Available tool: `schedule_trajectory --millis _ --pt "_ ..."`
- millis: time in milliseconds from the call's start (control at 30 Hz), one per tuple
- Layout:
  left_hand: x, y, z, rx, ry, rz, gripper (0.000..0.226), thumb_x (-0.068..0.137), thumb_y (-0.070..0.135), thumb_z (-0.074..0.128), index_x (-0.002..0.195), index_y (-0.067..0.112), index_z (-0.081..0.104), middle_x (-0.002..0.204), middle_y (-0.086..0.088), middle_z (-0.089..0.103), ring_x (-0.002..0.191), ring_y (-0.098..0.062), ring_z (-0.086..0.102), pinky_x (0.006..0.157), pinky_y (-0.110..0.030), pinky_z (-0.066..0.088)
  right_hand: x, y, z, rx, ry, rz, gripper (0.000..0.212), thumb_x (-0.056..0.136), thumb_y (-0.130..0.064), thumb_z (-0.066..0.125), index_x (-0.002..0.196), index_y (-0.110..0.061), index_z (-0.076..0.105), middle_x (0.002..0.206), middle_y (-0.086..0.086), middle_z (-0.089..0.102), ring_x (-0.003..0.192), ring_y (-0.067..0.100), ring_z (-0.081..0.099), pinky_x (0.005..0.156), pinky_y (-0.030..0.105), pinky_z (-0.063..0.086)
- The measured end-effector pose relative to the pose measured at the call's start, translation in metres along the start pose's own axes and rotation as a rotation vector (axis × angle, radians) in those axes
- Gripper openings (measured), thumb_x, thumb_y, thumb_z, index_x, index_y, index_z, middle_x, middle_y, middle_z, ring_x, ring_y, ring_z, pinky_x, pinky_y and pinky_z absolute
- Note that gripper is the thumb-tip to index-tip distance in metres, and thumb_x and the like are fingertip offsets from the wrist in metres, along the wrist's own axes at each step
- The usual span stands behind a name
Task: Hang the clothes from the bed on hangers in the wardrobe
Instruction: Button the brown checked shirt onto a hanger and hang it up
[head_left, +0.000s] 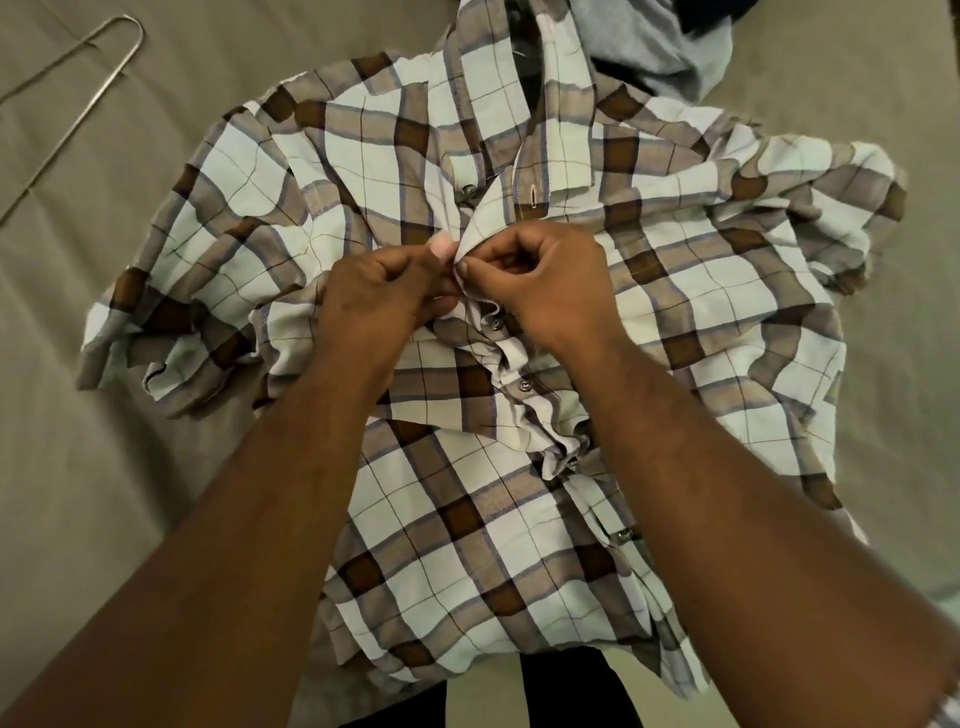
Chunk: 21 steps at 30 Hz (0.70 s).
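A brown and white plaid shirt lies spread on the bed, collar at the far end. My left hand and my right hand meet at the shirt's front opening near its upper middle. Both pinch the placket fabric between thumb and fingers, right by one of the small metal buttons. Lower buttons down the front look fastened, and the top buttonhole sits loose. A metal wire hanger lies on the bed at the far left, apart from the shirt.
The beige bed sheet surrounds the shirt. A grey garment and a dark one lie beyond the collar at the top right. Something dark shows at the bottom edge under the shirt hem.
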<state>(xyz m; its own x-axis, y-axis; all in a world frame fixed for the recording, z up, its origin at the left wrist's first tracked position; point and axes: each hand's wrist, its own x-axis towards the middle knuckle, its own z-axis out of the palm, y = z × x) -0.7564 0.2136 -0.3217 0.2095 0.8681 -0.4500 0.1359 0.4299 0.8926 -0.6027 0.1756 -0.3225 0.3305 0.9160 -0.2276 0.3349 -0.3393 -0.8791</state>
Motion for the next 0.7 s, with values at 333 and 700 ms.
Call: schedule_trajectory --millis 333,700 --pt "0.002 0.005 0.005 0.351 0.028 0.213 0.019 0.095 0.023 0.069 0.110 0.014 0.077 0.088 0.003 0.077 0.075 -0.008 0.075 0.072 -0.023 0.061 -0.013 0.003 0.008 -0.013 0.112 -0.023 0.009 0.086 -0.022 0.080 0.094 -0.022 0.077 0.079 -0.010 0.071 0.071 0.003 0.067 0.059 0.009 0.051" --pt "0.009 -0.004 0.020 0.371 0.143 0.196 0.016 0.100 0.017 0.060 0.110 0.013 0.073 0.086 0.007 0.072 0.071 -0.001 0.068 0.067 -0.017 0.056 -0.008 0.002 0.006 0.142 0.081 0.118 0.020 0.084 -0.026 0.083 0.100 -0.015 0.079 0.081 -0.005 0.077 0.074 0.004 0.073 0.067 0.026 0.060"
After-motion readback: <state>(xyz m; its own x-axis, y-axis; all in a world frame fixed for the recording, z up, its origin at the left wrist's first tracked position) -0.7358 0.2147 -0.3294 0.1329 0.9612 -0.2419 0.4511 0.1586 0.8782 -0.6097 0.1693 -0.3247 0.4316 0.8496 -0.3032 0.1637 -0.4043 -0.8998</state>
